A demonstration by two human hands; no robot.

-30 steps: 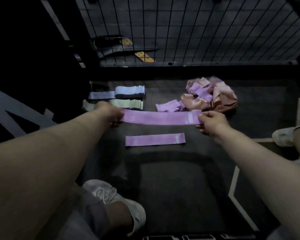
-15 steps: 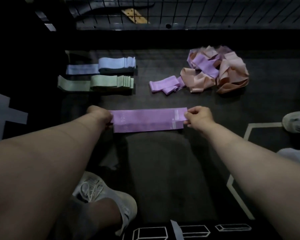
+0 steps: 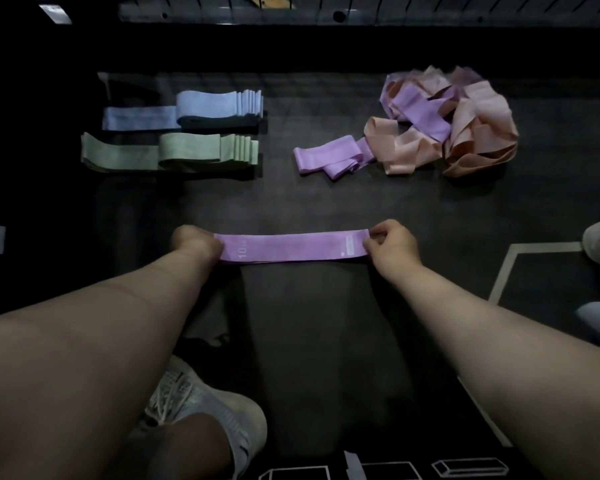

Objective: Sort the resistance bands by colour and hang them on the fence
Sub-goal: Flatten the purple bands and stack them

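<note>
The purple band lies stretched flat between both hands, low over the dark floor mat just in front of the person; the left hand holds its left end, fingers curled under and mostly hidden behind the knuckles, and the right hand pinches the right end between thumb and fingertips. The likeliest slip, as I judge it, is letting go unevenly; if one end is released while the band is taut, it could spring toward the other hand and land crooked, spoiling the start of a purple stack. Another risk sits in the mixed heap at the far right, where purple and peach bands are tangled; tugging one out may drag others along, and in this dim light pale shades could be misjudged. The blue stack and green stack at the far left look neat, with a loose purple band between them and the heap; nothing hangs yet on the fence rail. Compared with a second ago, the held band has come down; then a second purple strip lay visible on the mat beneath it, half a second ago the two overlapped with an offset, and now only one strip shows; the view has also tipped downward, so most of the fence is out of sight.
</note>
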